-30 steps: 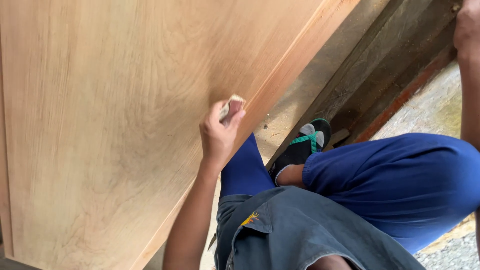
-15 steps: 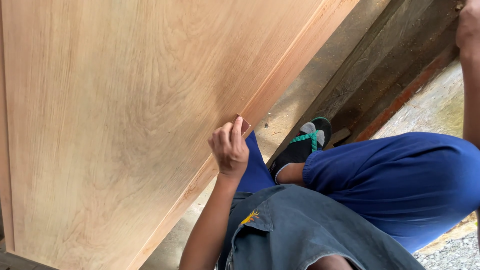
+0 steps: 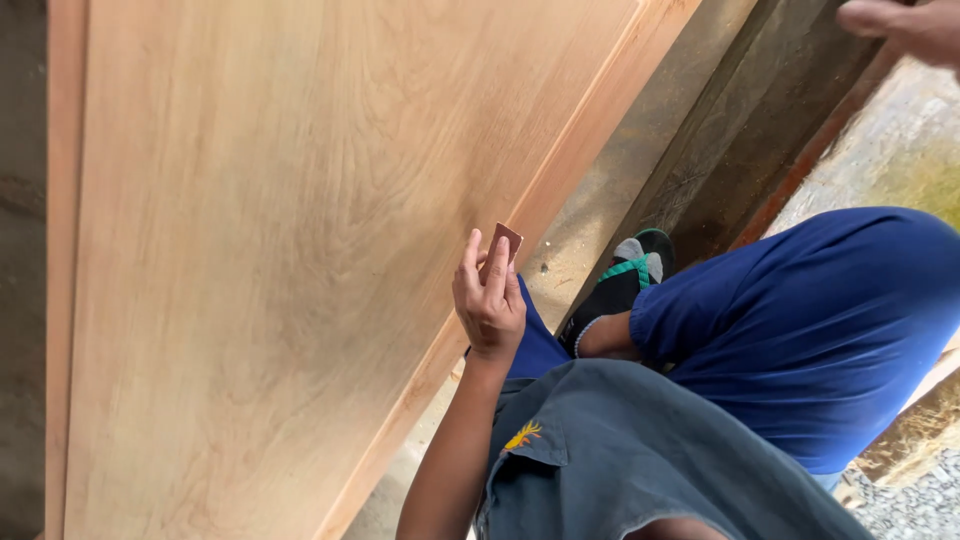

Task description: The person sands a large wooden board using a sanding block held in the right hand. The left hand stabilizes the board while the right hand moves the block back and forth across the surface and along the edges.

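The left hand [image 3: 489,300] rises from a bare forearm that comes up from the bottom of the view, wrist straight, back of the hand toward the camera. Its fingers [image 3: 497,268] are stretched upward and pressed together, pinching a small piece of sandpaper [image 3: 505,240], reddish brown and roughly rectangular, whose top corner sticks out above the fingertips. So the left hand is closed on the sandpaper, with the sheet lying flat along the far side of the fingers.

The sandpaper sits right at the lower right edge of the large wooden panel [image 3: 300,230], a pale board with wavy grain and a raised border strip, which leans steeply across the left and middle of the view. Whether the sheet actually touches the border strip or hangs just off it cannot be told from here.

The right hand [image 3: 905,25] is far from the panel's edge, up in the top right corner, only partly in view and blurred; it seems to rest on or near a dark wooden beam [image 3: 740,130] that runs alongside the panel. Whether its fingers are open or closed cannot be told.

Below the panel's edge the person crouches: blue trousers [image 3: 810,320], a grey shirt [image 3: 620,460], and a foot in a black sandal [image 3: 620,285] with green straps on the dusty floor [image 3: 590,220] between panel and beam.
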